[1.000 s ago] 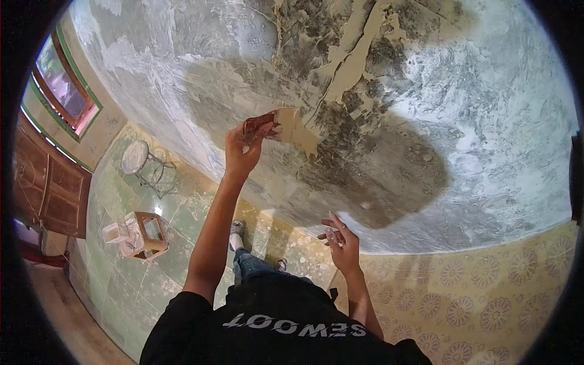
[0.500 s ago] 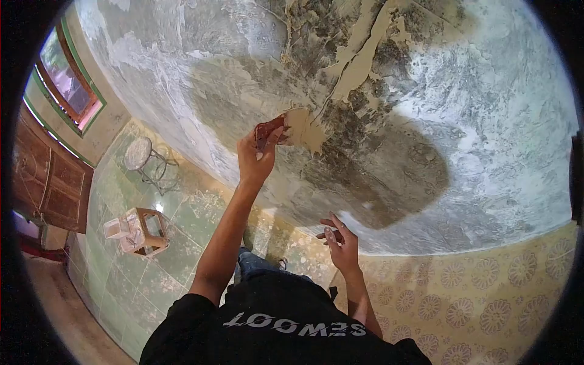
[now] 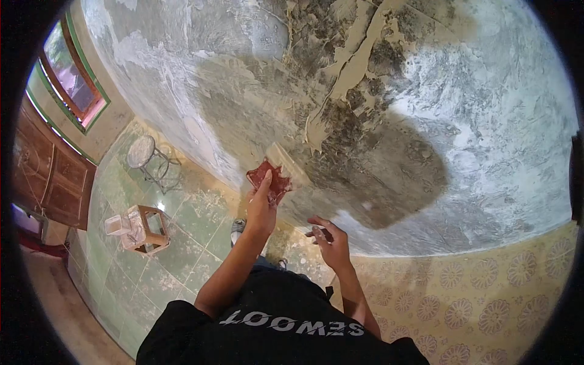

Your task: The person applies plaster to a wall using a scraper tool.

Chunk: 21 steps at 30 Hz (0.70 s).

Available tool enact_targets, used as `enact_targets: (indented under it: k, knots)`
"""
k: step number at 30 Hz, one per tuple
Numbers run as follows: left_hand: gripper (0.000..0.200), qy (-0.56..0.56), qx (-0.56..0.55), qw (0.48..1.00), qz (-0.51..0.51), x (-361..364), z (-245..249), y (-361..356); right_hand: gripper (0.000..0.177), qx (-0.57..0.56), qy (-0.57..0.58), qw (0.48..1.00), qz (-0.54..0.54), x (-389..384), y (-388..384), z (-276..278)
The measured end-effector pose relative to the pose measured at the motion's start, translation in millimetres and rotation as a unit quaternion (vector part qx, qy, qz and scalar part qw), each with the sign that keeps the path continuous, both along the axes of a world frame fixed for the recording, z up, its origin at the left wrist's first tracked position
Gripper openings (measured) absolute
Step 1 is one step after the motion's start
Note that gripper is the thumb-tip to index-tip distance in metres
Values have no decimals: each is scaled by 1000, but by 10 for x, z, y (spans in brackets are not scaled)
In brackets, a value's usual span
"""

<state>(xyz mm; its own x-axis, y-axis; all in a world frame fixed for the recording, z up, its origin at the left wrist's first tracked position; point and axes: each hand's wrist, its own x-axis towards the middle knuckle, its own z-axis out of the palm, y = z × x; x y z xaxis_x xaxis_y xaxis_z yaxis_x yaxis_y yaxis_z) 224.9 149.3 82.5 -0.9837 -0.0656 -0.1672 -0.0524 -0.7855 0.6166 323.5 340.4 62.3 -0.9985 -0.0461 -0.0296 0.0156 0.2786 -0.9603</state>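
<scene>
My left hand (image 3: 261, 210) is closed round a red putty scraper (image 3: 278, 182), thumb laid over its face. Pale putty coats the scraper's wide blade (image 3: 289, 162), which is at the lower part of the patchy grey wall (image 3: 243, 97); whether it touches cannot be made out. A crack with beige filler (image 3: 354, 70) runs down the wall above, ending in a smear of putty (image 3: 316, 131) over dark, rough plaster. Lower right of the scraper, my right hand (image 3: 333, 243) hangs near the wall with fingers loosely bent and apart, holding nothing; its fingertips look smudged.
On the green tiled floor stand a round metal stool (image 3: 141, 151) and a splattered wooden stool (image 3: 146, 228) with a small white container (image 3: 117, 225) on it. A wooden door (image 3: 58, 176) and a window (image 3: 73, 79) are at left. Patterned yellow surface (image 3: 456, 292) lies lower right.
My left hand has brought the scraper down from the putty smear below the crack, and the blade has turned. My right hand has shifted slightly left and down, its fingers more bent.
</scene>
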Motion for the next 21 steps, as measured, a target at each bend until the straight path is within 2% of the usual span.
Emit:
enact_targets:
  k: [5,8,10,12,14,15,17,21]
  knots:
    - [31,-74,88,993,-30,166,78,70,36,-71,-14,997,35,-189,-317,154]
    - [29,-54,42,995,-79,252,142,3,34,-111,-8,993,28,-320,-489,184]
    - [27,-61,24,996,-65,266,130,-37,32,-215,-21,976,-8,-403,-605,241]
    - [25,-68,8,996,-53,265,134,-63,28,-240,-11,970,-24,-544,-739,246]
    - [23,-61,19,997,-48,219,175,-98,27,-284,49,955,-72,-717,-897,212]
    - [23,-61,17,996,-55,193,138,-130,23,-323,34,943,-72,-789,-975,234]
    - [22,-43,-8,996,-83,108,18,-203,21,-313,48,943,-102,-951,-1093,-41]
    - [24,-22,-45,989,-140,-242,15,-493,17,-330,78,929,-151,-1184,-1293,70]
